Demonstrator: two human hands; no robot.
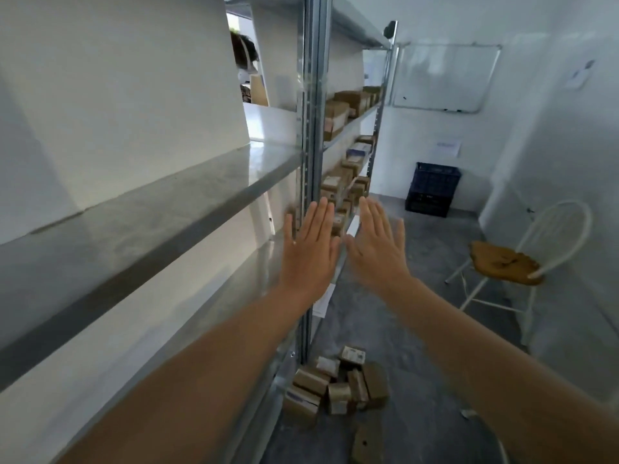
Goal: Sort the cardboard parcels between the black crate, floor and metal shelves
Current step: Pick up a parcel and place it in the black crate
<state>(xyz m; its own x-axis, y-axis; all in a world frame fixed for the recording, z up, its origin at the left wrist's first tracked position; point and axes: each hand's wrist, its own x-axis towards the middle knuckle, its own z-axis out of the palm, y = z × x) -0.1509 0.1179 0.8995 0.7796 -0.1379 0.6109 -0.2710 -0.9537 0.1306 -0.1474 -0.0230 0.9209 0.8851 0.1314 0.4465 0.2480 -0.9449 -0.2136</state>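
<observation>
My two forearms run up from the bottom corners of the frame to the centre, where both hands are spread flat with the backs towards me. My left hand and my right hand have straight fingers and hold nothing, with the thumbs close together.

The metal shelves fill the left half of the frame, and the nearest boards are bare grey metal. At the bottom centre, a heap of cardboard parcels lies on the floor against the foot of the shelf post. One more parcel lies apart from the heap, lower in the frame.

Past my fingertips, in the middle of the frame, more parcels stand on several levels of the far shelf bay. On the right a white chair with a brown seat stands on the floor. Right of centre, the black crate sits on the floor against the back wall. A whiteboard hangs on that wall at the upper right.
</observation>
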